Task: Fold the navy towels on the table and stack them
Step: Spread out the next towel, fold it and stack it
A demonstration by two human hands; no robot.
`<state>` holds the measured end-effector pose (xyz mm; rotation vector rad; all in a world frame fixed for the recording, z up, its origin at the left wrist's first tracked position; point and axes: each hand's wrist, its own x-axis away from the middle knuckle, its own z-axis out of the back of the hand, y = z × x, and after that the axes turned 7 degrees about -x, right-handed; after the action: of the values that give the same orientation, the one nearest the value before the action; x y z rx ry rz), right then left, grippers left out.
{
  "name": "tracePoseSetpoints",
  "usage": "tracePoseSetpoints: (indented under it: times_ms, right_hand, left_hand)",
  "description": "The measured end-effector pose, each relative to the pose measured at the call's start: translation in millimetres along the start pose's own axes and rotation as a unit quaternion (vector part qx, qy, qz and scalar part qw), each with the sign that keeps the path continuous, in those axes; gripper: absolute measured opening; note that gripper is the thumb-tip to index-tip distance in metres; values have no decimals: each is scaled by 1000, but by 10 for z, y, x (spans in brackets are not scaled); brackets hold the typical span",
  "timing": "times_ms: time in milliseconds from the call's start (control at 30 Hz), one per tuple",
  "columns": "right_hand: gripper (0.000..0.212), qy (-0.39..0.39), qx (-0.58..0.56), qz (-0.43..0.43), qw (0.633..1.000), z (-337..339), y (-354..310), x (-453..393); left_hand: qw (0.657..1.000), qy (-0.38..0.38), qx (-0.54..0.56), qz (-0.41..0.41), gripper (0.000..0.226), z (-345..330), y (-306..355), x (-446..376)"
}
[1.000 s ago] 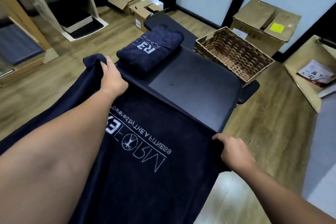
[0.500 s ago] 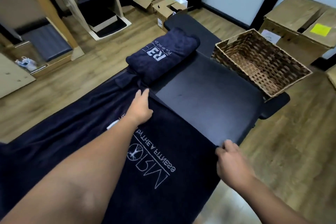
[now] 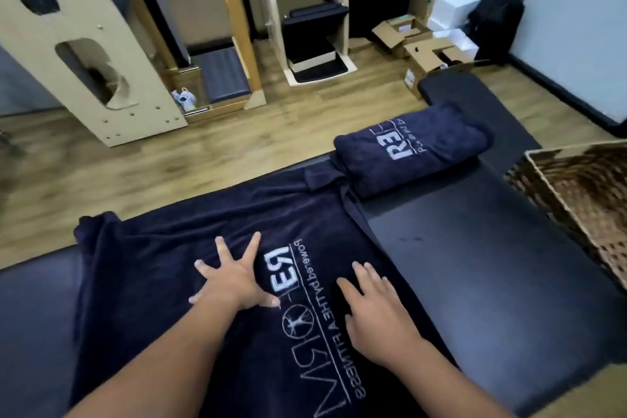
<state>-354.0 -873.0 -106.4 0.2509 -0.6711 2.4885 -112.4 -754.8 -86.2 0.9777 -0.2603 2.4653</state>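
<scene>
While you pressed both palms on the spread navy terry towel with white printed lettering (image 3: 210, 248), neither hand had hold of any cloth. Your left hand (image 3: 230, 282) lay flat with its fingers fanned wide; your right hand (image 3: 376, 309) lay flat with its fingers straight and close together, just beside the left, with the white logo between them. Both were pressing only, not gripping.

The towel's long axis ran from your body away past your fingertips, along the black padded table (image 3: 475, 265). Its far edge lay bunched and creased well beyond both hands, touching the folded navy towel with the white logo (image 3: 417, 149), which sat further off, ahead and to the right of your right hand. The towel's left edge lay rumpled to the outside of your left hand; its right edge ran straight, just outside your right hand.

Judgement: the towel needed smoothing before a fold. Your left hand was the nearer to the rumpled side edge; the far edge was about equally far from both hands.

The woven wicker basket (image 3: 576, 200) stood well to the right of your right hand.
</scene>
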Motion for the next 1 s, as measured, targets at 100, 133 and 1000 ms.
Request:
tracePoseSetpoints:
  times_ms: [100,133,1000]
  right_hand:
    - [63,-5,-8,11,1000,137,-102,-537]
    - [63,2,-12,13,1000,183,-138,-727]
    - [89,-45,31,-34,998,196,-917,-2365]
  left_hand:
    - [1000,-9,10,11,146,-2,70,-5]
    - [1000,-15,7,15,147,11,87,-22]
    - [999,-17,-48,-10,156,10,71,-255]
